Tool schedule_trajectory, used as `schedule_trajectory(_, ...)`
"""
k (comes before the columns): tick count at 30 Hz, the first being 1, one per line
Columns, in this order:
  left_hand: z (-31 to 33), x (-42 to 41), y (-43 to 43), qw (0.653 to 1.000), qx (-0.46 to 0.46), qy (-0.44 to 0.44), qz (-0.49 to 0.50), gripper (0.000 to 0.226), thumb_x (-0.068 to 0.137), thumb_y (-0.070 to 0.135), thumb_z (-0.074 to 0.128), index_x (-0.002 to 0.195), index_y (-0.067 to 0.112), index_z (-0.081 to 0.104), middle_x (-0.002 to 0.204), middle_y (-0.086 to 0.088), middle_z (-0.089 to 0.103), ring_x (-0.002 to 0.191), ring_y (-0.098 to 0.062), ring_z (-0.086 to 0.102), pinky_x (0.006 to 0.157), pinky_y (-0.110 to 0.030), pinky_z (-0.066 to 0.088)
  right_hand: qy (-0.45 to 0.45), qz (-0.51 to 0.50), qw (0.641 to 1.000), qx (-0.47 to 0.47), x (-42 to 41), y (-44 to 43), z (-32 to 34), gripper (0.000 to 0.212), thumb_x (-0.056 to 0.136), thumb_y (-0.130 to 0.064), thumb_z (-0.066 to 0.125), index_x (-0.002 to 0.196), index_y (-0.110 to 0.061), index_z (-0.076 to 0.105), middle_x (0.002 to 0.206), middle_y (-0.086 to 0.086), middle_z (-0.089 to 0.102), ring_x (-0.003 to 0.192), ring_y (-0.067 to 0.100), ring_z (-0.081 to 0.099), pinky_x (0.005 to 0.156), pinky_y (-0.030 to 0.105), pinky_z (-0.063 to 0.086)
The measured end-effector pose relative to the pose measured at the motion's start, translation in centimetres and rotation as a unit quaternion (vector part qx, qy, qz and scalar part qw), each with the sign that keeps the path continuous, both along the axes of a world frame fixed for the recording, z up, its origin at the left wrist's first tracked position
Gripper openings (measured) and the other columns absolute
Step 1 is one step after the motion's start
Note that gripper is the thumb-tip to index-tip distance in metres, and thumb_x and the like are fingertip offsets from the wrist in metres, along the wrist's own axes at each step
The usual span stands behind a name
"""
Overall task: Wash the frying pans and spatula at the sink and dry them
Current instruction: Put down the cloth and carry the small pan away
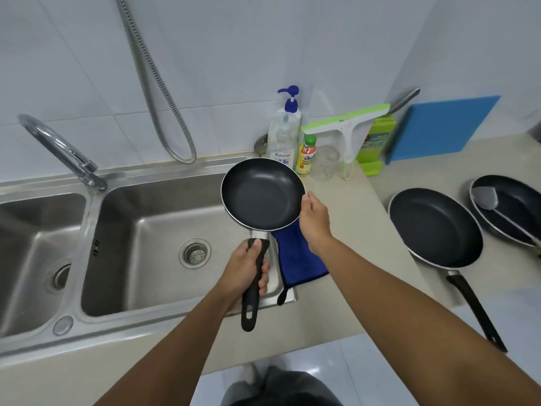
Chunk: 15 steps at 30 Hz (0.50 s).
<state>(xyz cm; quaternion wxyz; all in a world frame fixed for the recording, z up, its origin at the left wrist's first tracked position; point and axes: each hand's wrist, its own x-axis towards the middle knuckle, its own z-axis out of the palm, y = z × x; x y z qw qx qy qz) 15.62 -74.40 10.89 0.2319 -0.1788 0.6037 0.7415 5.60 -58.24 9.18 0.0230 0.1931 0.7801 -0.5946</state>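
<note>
Your forearms (pixel 181 344) reach in from the bottom edge, closest to you. The double sink (pixel 152 218) fills the left half of the counter (pixel 360 218); no water runs from its tap (pixel 58 148), and both basins hold no cookware.

On the counter's right side, near the front edge, the large frying pan (pixel 433 227) sits with its handle overhanging towards you. Just beyond it, at the right edge, a second pan (pixel 515 212) holds the spatula (pixel 486 199). You cannot tell from here whether these three are washed.

The small frying pan (pixel 260 194) is held in the air above the right rim of the sink, its inside facing you and looking clean. Your left hand (pixel 248 268) has its fingers wrapped round the black handle. Your right hand (pixel 314 218) pinches the far rim, thumb on top. The blue cloth (pixel 298 259) hangs beneath that hand and the pan; whether it lies between fingers and metal is hidden.

The soap bottle (pixel 285 136) stands at the counter's back edge, behind the pan.

By my reading you are drying the small pan. If the other pans and spatula are unwashed, most of the job remains.
</note>
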Motion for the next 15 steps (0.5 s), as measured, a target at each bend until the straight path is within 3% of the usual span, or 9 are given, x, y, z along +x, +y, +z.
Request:
schedule_trajectory(2, 0.0, -0.2, 1.2, 0.999, 0.019, -0.01, -0.024, 0.022, 0.113, 0.032, 0.039, 0.107, 0.012, 0.045, 0.066, -0.009, 0.053, 0.044, -0.02, 0.045, 0.041, -0.03, 0.043, 0.016, -0.041, 0.999, 0.003, -0.6, 1.3, -0.8, 0.034, 0.103, -0.02, 0.037, 0.114, -0.021, 0.069, 0.11, -0.001, 0.071, 0.106, 0.022, 0.063, 0.097, 0.039, 0.05)
schedule_trajectory(5, -0.1, -0.8, 3.0, 0.997, 0.004, -0.004, -0.071, 0.023, 0.112, 0.03, 0.043, 0.115, 0.008, 0.049, 0.074, -0.015, 0.064, 0.05, -0.027, 0.058, 0.049, -0.037, 0.054, 0.021, -0.077, 0.997, 0.022, -1.0, 4.1, -1.7, 0.034, 0.096, -0.009, 0.038, 0.097, -0.017, 0.071, 0.092, 0.004, 0.072, 0.085, 0.019, 0.06, 0.073, 0.028, 0.047)
schedule_trajectory(11, -2.0, -1.1, 8.7, 0.993, -0.043, -0.02, -0.11, 0.022, 0.105, 0.004, 0.056, 0.125, -0.003, 0.053, 0.09, -0.022, 0.067, 0.065, -0.03, 0.067, 0.068, -0.042, 0.065, 0.012, -0.085, 0.996, 0.038, -1.2, 11.6, -3.6, 0.036, 0.095, -0.003, 0.038, 0.102, -0.014, 0.071, 0.1, 0.008, 0.073, 0.085, 0.016, 0.058, 0.078, 0.025, 0.044)
schedule_trajectory(15, -3.5, -1.7, 13.6, 0.98, -0.122, -0.025, -0.156, 0.018, 0.099, 0.008, 0.067, 0.114, 0.013, 0.058, 0.101, -0.019, 0.076, 0.08, -0.027, 0.077, 0.078, -0.037, 0.065, -0.012, -0.093, 0.995, 0.015, -1.0, 16.9, -5.5, 0.042, 0.095, -0.002, 0.039, 0.099, -0.024, 0.075, 0.093, -0.007, 0.071, 0.09, 0.012, 0.06, 0.085, 0.022, 0.045)
